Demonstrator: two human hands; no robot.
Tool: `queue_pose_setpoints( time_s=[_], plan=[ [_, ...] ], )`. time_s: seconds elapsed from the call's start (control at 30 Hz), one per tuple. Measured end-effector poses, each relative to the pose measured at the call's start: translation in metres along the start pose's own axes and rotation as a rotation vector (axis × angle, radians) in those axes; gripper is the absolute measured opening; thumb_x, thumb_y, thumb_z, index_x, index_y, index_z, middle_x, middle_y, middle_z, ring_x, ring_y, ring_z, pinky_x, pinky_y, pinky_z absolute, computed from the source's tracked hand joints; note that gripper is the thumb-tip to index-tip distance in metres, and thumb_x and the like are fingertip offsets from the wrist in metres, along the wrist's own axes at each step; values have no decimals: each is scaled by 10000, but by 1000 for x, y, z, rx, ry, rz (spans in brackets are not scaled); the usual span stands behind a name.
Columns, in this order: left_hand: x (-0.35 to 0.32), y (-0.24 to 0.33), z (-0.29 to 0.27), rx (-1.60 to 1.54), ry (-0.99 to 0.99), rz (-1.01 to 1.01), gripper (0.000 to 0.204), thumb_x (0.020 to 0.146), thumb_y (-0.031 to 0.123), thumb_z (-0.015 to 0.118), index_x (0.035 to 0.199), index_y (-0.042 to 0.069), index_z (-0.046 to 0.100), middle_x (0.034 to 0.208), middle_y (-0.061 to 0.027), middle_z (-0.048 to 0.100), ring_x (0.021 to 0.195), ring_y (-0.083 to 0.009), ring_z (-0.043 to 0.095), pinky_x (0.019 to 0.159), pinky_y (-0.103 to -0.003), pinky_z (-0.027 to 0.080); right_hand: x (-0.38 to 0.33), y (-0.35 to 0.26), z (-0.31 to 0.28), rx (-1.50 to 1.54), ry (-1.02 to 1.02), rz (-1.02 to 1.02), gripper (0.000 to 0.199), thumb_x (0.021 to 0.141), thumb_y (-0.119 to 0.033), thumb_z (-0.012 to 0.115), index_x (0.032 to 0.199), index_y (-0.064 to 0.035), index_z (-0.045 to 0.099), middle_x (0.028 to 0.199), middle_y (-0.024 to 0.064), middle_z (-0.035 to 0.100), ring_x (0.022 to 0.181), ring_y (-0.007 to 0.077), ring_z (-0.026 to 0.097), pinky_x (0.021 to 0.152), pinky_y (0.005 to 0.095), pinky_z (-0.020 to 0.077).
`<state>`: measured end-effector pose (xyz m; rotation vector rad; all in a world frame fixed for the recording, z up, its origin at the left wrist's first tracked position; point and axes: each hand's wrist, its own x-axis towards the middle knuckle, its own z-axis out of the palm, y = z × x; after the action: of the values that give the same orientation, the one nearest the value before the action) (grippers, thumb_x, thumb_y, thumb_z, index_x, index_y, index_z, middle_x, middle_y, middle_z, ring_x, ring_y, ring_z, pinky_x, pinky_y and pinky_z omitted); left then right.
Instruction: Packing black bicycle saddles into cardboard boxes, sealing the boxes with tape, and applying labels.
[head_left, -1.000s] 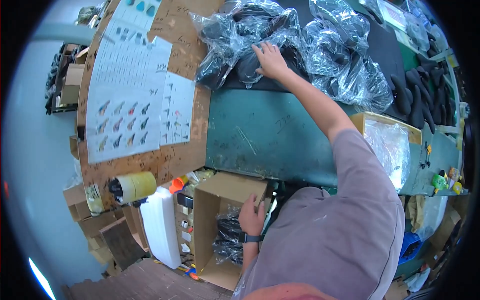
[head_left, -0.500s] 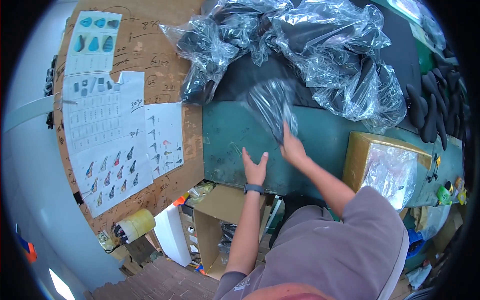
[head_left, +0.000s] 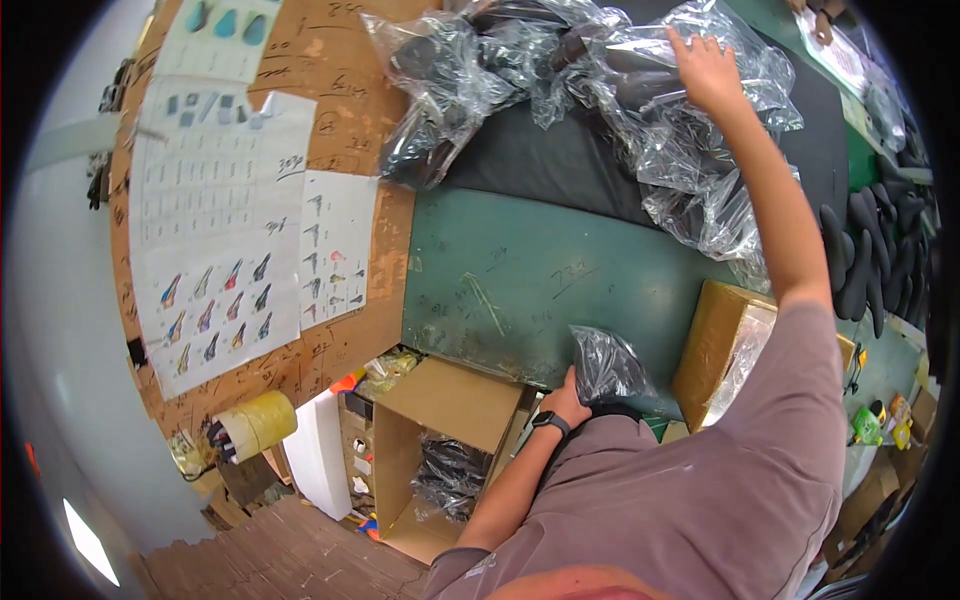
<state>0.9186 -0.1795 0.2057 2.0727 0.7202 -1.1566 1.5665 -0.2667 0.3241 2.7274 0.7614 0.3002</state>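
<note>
Near the table's front edge, my left hand [head_left: 568,398] is closed on a bicycle saddle in a clear plastic bag [head_left: 610,366], black under the shiny film. My right hand [head_left: 710,74] is stretched far forward, with its fingers spread over the pile of bagged saddles [head_left: 640,125] at the back of the table. Its fingertips lie against the film, and no grip shows. The pile rests on and around a black mat [head_left: 545,165].
An open cardboard box [head_left: 440,390] with bagged black saddles stands below the table's front edge. On the green table [head_left: 500,270], another carton [head_left: 715,335] holds clear plastic. Bare black saddles [head_left: 870,250] are stacked at the far right. A board with paper sheets [head_left: 230,200] is at the left.
The bagged saddle has passed from my right hand to my left and moved down to the table's front edge. My right hand has reached forward to the pile.
</note>
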Motion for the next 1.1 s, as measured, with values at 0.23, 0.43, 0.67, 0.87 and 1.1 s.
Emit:
queue_pose_setpoints(
  time_s=[0.23,0.43,0.67,0.87,1.1],
  plan=[
    [-108,-16,-40,-201,98,42,1107,762,356,800,1734,151,311,1127,-291,786,1007,-491,760,891,-556,608,-1,-18,85,305,-371,121,297,925,-176,654,1179,-23,677,1220,284,774,1146,498,744,989,586,577],
    [-234,-69,-66,-794,314,386,1052,793,275,891,1696,69,393,1357,-208,728,1209,-296,728,1075,-413,548,-288,-177,54,652,66,242,883,956,-466,795,1530,120,468,1386,398,654,1259,562,651,1072,575,525],
    [-349,-233,-2,-1192,662,549,1044,819,195,951,1675,-23,394,1530,-95,609,1373,-169,552,1203,-356,439,-545,-361,-64,1080,-784,74,975,944,-414,819,1649,-9,281,1321,385,691,1247,590,651,1078,603,507],
    [-213,-401,107,-1605,595,193,435,804,203,883,1145,-43,773,1057,-110,800,952,-187,727,873,-373,584,-483,-354,-65,1319,-1045,439,265,893,-159,864,1025,24,724,879,48,696,696,140,585,604,347,468],
    [4,-525,225,-1344,641,-705,1282,673,479,959,1654,-97,366,1576,-345,567,1467,-410,586,1226,-434,479,-510,-431,-382,627,-571,-652,619,847,-187,891,1396,-19,659,1119,219,783,1001,332,760,911,437,577]
  ],
)
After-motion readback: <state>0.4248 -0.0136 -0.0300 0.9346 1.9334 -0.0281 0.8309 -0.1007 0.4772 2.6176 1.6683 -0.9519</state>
